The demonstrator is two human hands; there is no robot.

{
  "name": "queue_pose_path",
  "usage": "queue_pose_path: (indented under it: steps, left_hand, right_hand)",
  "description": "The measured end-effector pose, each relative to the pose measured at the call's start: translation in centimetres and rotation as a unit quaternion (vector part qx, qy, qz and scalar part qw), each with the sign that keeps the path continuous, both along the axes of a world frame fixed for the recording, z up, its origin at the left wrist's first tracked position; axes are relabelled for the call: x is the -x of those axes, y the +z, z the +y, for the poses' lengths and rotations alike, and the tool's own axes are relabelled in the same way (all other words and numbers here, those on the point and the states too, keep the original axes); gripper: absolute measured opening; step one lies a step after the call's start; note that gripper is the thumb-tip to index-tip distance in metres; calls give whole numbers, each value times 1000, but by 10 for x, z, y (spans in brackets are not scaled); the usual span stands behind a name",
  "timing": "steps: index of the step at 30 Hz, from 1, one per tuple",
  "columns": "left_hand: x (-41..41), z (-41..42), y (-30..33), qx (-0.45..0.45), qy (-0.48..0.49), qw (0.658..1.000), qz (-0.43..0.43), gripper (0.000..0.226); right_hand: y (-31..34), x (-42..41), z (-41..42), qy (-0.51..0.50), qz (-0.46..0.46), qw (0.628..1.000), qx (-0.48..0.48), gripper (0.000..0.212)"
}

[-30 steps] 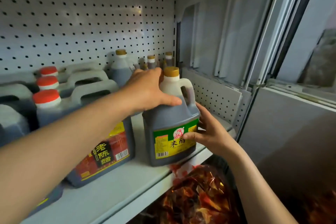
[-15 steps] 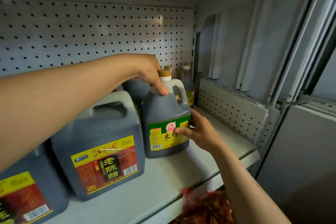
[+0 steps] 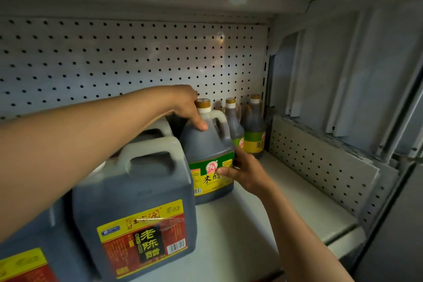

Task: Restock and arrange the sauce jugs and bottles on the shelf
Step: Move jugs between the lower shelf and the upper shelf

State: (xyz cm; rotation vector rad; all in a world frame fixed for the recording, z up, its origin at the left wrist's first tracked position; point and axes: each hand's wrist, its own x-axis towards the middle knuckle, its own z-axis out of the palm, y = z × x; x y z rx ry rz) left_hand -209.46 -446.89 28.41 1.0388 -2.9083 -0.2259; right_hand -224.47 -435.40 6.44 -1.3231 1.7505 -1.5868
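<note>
Pushed deeper along the white metal shelf [image 3: 263,220] over the last second: the dark round plastic jug with the gold cap and green-and-yellow label [image 3: 209,155], earlier near the front edge, now standing upright well back, just beside the big square dark jug with the red-and-yellow label [image 3: 137,208] and just in front of two slim gold-capped dark bottles [image 3: 254,126] by the perforated back panel [image 3: 128,59]. Left hand [image 3: 188,107] draped over the jug's shoulder beside the cap, fingers curved down onto it, thumb pressing the dark plastic. Right hand [image 3: 246,170] cupped round the lower right side, thumb lying across the label, fingers hidden behind the jug. Label facing outward, base flat on the shelf. Judged nearly placed: probably only a small squaring-up against the neighbours left before letting go and fetching the next item.
</note>
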Motion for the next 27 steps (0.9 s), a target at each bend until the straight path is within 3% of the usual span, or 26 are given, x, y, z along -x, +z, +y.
queue_pose_path:
  steps: [4, 9, 11, 16, 20, 23, 27]
  left_hand:
    - [-1, 4, -3, 5, 14, 1000, 5, 75]
    - [-11, 24, -10, 75, 56, 994, 48, 90]
    - [-18, 36, -9, 84, 65, 990, 90, 91]
    - [-51, 61, 11, 4, -6, 978, 209, 92]
    - [-91, 88, 8, -92, -62, 954, 278, 82]
    - [-132, 108, -10, -175, -116, 929, 305, 75]
    - [-206, 126, -50, -209, -188, 906, 315, 67]
  right_hand:
    - [2, -9, 5, -19, -4, 1000, -22, 73]
    - [25, -34, 22, -111, 66, 987, -98, 39]
    - [36, -47, 39, -171, 94, 975, -108, 48]
    - [68, -81, 99, -298, 203, 924, -131, 48]
    - [88, -123, 148, -360, 206, 883, -218, 78]
    - [100, -175, 185, -389, 211, 861, -252, 85]
    - [109, -274, 223, -447, 220, 817, -289, 82]
